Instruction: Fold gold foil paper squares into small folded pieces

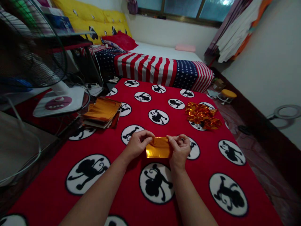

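A shiny gold paper (159, 148) is in the middle, over a red cloth (199, 166). I can't tell if its bottom edge touches the cloth. The left hand (138, 143) pinches the paper's top left part with the thumb and fingers. The right hand (179, 149) grips the other side, with its thumb near the top corner and some fingers curled in. The cloth has white circles with black monkeys in them.

To the left, a stack of gold papers (103, 110) lies on the edge of the cloth, a bit messy. Over on the right, a pile of shiny, crinkly gold pieces (202, 116) sits on the cloth, well apart from the hands.

Next to the stack is a fan (58, 100) with a white foot. Past the cloth is a bed (162, 50) with a blanket (145, 67) of stripes and stars. A red pillow (121, 40) lies on it, near a big yellow cushion (105, 18). A window (183, 8) is above the bed. A stool (228, 93) with a yellow top stands on the floor at the right.
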The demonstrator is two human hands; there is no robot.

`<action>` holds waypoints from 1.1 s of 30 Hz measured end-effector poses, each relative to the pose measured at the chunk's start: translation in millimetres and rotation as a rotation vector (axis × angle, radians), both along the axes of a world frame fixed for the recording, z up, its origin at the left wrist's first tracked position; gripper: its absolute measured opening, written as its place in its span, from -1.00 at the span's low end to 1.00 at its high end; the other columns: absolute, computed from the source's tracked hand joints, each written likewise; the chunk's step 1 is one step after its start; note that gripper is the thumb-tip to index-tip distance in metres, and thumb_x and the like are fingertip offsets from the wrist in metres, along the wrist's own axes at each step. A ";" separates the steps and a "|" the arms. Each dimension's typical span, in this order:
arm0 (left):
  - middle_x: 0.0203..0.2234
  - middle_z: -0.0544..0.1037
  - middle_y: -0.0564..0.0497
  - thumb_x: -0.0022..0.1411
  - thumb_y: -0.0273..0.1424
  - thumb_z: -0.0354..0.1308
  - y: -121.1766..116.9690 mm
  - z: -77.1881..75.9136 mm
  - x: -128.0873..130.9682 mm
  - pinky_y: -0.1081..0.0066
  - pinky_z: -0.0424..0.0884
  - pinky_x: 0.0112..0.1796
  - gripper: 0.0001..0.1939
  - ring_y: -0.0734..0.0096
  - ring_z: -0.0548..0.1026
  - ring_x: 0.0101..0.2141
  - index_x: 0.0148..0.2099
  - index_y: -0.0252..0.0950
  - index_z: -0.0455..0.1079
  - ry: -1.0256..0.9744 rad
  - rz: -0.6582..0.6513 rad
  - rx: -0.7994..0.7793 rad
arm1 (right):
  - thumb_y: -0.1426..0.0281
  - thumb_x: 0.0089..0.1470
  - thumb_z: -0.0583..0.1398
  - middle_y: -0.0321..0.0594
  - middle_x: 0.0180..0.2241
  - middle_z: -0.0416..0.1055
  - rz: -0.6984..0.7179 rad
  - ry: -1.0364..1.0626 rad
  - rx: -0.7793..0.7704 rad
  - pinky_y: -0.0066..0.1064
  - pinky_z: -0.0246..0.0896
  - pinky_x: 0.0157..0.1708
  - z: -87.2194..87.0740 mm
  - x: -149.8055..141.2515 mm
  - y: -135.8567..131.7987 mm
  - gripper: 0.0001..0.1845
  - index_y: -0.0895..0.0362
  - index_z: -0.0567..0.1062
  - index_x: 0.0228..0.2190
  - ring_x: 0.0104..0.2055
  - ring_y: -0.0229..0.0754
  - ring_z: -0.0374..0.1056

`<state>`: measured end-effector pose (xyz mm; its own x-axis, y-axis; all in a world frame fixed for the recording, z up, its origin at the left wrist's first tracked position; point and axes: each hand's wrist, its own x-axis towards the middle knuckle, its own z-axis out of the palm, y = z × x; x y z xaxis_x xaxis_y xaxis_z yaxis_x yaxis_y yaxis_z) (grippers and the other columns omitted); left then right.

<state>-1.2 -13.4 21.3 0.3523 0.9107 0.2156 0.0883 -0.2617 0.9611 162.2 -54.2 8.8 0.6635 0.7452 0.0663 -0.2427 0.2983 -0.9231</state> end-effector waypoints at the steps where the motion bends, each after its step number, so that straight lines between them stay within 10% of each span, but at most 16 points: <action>1: -0.40 0.56 -0.03 0.17 -0.43 0.13 0.4 0.0 -0.1 0.44 0.41 -0.32 -0.85 0.38 0.51 -0.38 -0.23 -0.30 0.50 -0.015 0.013 0.010 | 0.41 -0.22 0.39 -0.46 -0.56 0.42 0.001 0.002 -0.004 -0.40 0.34 -0.33 0.3 0.2 0.0 -0.50 0.07 0.25 -0.29 -0.46 -0.26 0.44; 14: -0.56 0.45 0.02 0.08 -0.52 0.16 -4.2 5.6 0.6 0.44 0.30 -0.40 -0.85 0.44 0.40 -0.49 -0.53 -0.30 0.37 0.139 0.172 0.300 | 0.43 -0.13 0.36 -0.45 -0.52 0.44 0.072 -0.098 0.060 -0.28 0.37 -0.18 3.7 -8.2 -3.7 -0.57 0.06 0.25 -0.27 -0.34 -0.19 0.52; 24: -0.55 0.44 0.09 0.02 -0.29 0.33 -0.4 -5.6 3.5 0.53 0.27 -0.46 -0.73 0.52 0.38 -0.52 -0.22 -0.30 0.50 0.098 0.175 0.059 | 0.43 -0.11 0.35 -0.45 -0.51 0.43 0.123 -0.108 0.088 -0.25 0.36 -0.15 3.6 -10.0 -4.8 -0.57 0.05 0.26 -0.26 -0.32 -0.17 0.52; 33: -0.51 0.53 -0.02 0.12 -0.27 0.26 -0.3 1.5 -1.3 0.48 0.32 -0.39 -0.78 0.43 0.46 -0.45 -0.41 -0.35 0.55 0.110 0.133 0.042 | 0.38 -0.13 0.37 -0.34 -0.40 0.44 0.267 -0.084 -0.015 -0.48 0.31 -0.35 -0.6 -2.1 -3.4 -0.63 0.08 0.39 -0.25 -0.37 -0.29 0.41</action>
